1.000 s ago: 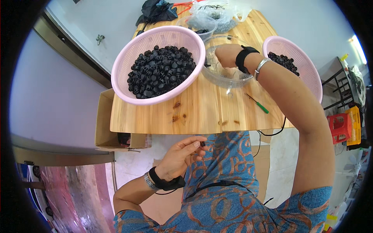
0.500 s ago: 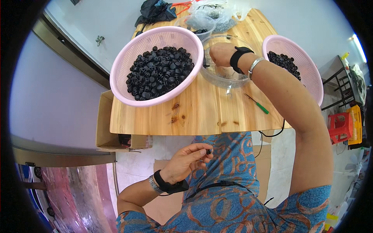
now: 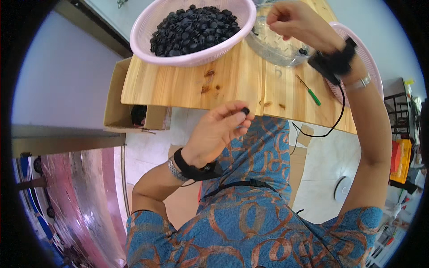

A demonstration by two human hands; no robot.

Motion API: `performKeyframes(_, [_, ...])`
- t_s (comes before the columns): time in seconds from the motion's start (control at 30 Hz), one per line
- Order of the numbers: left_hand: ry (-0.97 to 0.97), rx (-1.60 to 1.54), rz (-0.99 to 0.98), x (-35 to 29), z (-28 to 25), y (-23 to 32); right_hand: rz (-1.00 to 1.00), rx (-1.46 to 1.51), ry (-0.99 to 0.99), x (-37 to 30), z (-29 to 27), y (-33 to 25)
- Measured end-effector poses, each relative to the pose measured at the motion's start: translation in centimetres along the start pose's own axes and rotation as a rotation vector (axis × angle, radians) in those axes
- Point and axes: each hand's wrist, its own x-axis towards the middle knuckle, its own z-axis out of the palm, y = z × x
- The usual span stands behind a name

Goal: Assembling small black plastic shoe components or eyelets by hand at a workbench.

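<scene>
Between the thumb and fingertips of my left hand is a small round black plastic plug, held just off the table's front edge. My right hand is raised over a clear round plastic bowl, its fingers pinched together; whatever they hold, if anything, is too small to make out. A few black pieces show by the bowl's near right side. Left of the bowl stands a pink basket heaped with similar black plastic plugs.
A green-handled pick tool lies on the wooden table at the right. Another pink basket stands beyond my right wrist, partly hidden. A black cable hangs from that wrist past the table edge. A cardboard box sits at the left.
My right hand has lifted out of the clear bowl and moved up and to the right. My left hand has risen toward the table edge, still holding the plug. The head view has tilted downward.
</scene>
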Motion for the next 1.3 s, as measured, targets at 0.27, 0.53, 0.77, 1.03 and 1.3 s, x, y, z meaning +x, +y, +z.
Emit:
performKeyframes(0.27, [-0.004,0.099,0.318,0.4,0.4,-2.2,-0.001,0.5,0.034,-11.2,7.0,-4.7])
performKeyframes(0.53, [-0.016,0.46,0.646,0.2,2.8,-4.0,-0.004,0.713,0.154,-15.1,9.5,-5.0])
performKeyframes(0.77, [-0.022,0.423,0.575,-0.1,5.2,-5.1,0.003,0.611,0.259,-17.4,9.2,-3.3])
performKeyframes(1.03, [-0.044,0.443,0.54,0.3,5.1,-5.6,-0.137,0.319,0.377,-18.7,9.0,-3.0])
performKeyframes(1.3, [-0.043,0.417,0.475,-0.1,5.9,-5.5,-0.147,0.271,0.407,-19.2,8.9,-3.4])
